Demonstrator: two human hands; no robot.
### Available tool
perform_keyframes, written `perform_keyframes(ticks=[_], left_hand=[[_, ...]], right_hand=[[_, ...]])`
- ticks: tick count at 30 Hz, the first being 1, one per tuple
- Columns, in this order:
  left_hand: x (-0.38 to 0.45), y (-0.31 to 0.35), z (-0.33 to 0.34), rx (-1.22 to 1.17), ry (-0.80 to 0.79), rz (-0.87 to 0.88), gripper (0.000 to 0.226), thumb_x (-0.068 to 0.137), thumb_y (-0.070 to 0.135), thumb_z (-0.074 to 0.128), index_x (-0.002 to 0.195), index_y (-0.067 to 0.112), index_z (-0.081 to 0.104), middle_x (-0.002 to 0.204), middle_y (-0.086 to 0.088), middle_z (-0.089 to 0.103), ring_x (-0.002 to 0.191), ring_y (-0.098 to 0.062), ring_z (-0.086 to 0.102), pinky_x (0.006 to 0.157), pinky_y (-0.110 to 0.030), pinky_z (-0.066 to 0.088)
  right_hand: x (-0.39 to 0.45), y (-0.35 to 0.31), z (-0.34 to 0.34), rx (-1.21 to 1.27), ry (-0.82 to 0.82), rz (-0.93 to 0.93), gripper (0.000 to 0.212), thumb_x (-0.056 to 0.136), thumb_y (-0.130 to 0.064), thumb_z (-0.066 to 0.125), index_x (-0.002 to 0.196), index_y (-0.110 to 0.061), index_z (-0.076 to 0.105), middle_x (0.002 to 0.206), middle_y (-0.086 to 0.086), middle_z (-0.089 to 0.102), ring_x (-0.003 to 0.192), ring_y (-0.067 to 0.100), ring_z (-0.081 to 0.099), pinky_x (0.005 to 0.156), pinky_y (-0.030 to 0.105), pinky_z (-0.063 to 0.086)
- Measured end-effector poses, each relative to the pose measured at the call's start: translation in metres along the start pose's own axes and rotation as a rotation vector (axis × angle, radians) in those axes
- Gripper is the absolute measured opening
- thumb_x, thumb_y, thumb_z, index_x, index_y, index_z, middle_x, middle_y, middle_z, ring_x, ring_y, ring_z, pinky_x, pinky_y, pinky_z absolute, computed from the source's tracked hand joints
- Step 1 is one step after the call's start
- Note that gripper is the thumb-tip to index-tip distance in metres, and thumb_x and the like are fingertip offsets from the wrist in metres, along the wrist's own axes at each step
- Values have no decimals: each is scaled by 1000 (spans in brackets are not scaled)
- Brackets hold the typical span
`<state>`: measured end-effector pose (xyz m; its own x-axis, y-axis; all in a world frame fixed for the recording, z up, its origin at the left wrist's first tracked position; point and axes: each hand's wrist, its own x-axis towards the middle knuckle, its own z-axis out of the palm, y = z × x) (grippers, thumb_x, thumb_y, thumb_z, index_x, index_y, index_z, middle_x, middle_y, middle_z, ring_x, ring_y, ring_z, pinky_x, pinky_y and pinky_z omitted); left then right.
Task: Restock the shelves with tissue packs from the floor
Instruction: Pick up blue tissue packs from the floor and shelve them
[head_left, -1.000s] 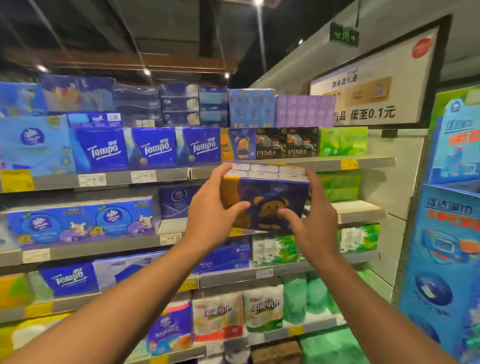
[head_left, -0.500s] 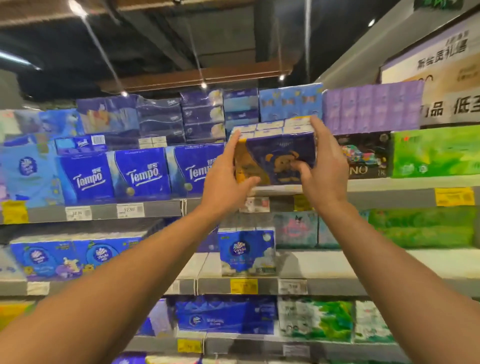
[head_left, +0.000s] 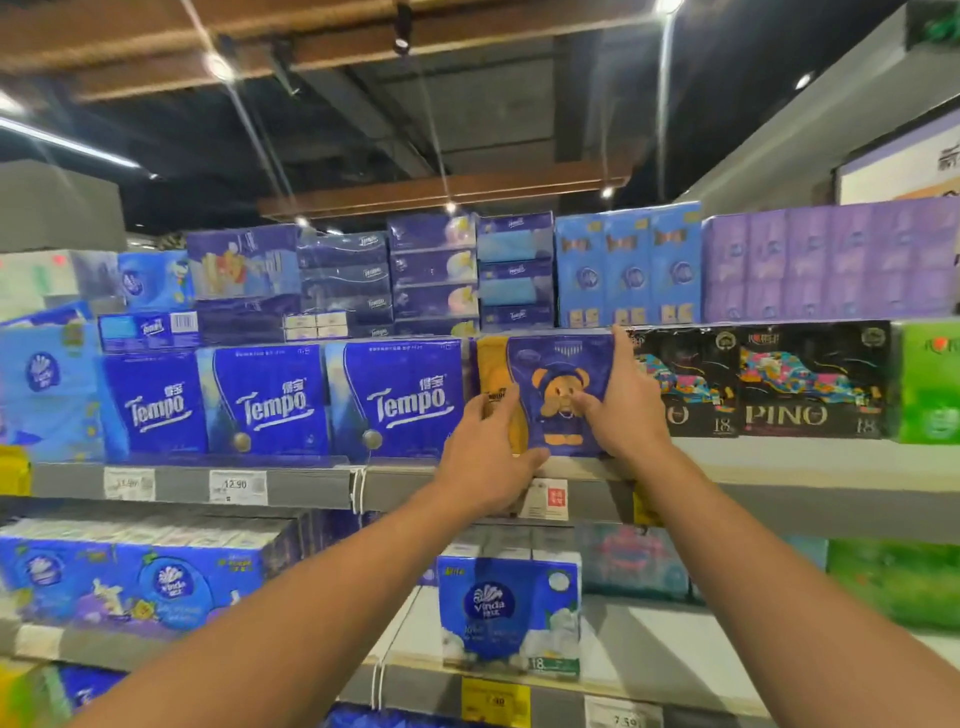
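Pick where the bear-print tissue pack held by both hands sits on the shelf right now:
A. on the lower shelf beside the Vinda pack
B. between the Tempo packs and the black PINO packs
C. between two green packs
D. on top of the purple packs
B: the bear-print tissue pack, with the left hand and right hand on it, stands with a Tempo pack on its left and a black PINO pack on its right.

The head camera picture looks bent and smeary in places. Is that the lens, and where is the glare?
In the head view the wide lens bows the shelf edge and the ceiling beams; the ceiling spotlights flare white with streaks; the outer packs are soft, while the Tempo packs and the bear pack between the left hand and right hand read sharpest.
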<state>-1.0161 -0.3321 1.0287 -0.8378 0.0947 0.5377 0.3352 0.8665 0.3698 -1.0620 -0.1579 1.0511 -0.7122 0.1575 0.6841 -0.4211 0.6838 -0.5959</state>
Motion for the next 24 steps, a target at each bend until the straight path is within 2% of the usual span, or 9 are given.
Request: perform_keyframes(ticks=[2, 4, 8, 11, 16, 18, 22, 24], left_hand=[[2, -1, 7, 32, 7, 15, 81, 92, 54, 54, 156, 31, 10, 163, -7, 12, 147, -28, 20, 115, -44, 29], [-1, 0, 15, 34, 20, 31, 73, 97, 51, 47, 156, 28, 11, 164, -7, 10, 149, -28, 16, 116, -42, 26], [-8, -2, 29, 57, 110, 97, 60, 102, 44, 37, 155, 21, 21, 163, -12, 11, 146, -30, 21, 115, -43, 22], [-6, -4, 37, 111, 158, 125, 58, 104, 43, 30, 155, 19, 20, 162, -12, 12, 147, -26, 20, 113, -43, 21], [-4, -10, 37, 31, 148, 161, 60, 103, 44, 34, 154, 17, 20, 162, -11, 16, 148, -23, 15, 111, -44, 22], [-3, -14, 36, -8, 143, 170, 62, 101, 47, 38, 153, 17, 24, 161, -10, 20, 147, -22, 18, 110, -43, 22], [-3, -19, 31, -55, 68, 237, 80, 84, 73, 37, 146, 22, 35, 151, -4, 39, 137, -20, 37, 107, -45, 30], [-10, -24, 26, -120, 76, 269, 71, 81, 67, 48, 138, 24, 45, 140, -1, 50, 127, -20, 47, 104, -45, 37]], right_hand=[[6, 1, 6, -13, -51, 41, 104, 85, -24, 75, 156, -23, -1, 106, 17, 65, 98, 37, 61, 71, 37, 43], [7, 1, 9, -31, -61, 56, 108, 84, -25, 75, 155, -23, -6, 96, 16, 65, 88, 34, 61, 66, 35, 41], [8, 10, 16, -59, -10, 29, 112, 81, -27, 78, 155, -26, -6, 105, 18, 64, 96, 36, 61, 69, 34, 40], [6, 10, 17, -123, -3, 38, 109, 83, -29, 76, 155, -23, -6, 104, 18, 66, 93, 36, 62, 66, 35, 41], [-8, -6, 9, -336, 100, -37, 91, 87, -34, 70, 153, -7, 14, 122, 19, 60, 113, 38, 56, 84, 42, 45], [-19, -9, 9, -332, 167, -99, 82, 88, -33, 67, 151, -8, 23, 130, 16, 56, 119, 36, 53, 89, 43, 45], [-62, -9, 9, -293, 132, -107, 69, 89, -39, 63, 146, -13, 36, 145, 10, 47, 130, 30, 46, 98, 43, 44], [-93, -11, 0, -244, 95, -164, 63, 89, -28, 65, 144, -10, 39, 141, 11, 51, 127, 30, 48, 100, 38, 40]])
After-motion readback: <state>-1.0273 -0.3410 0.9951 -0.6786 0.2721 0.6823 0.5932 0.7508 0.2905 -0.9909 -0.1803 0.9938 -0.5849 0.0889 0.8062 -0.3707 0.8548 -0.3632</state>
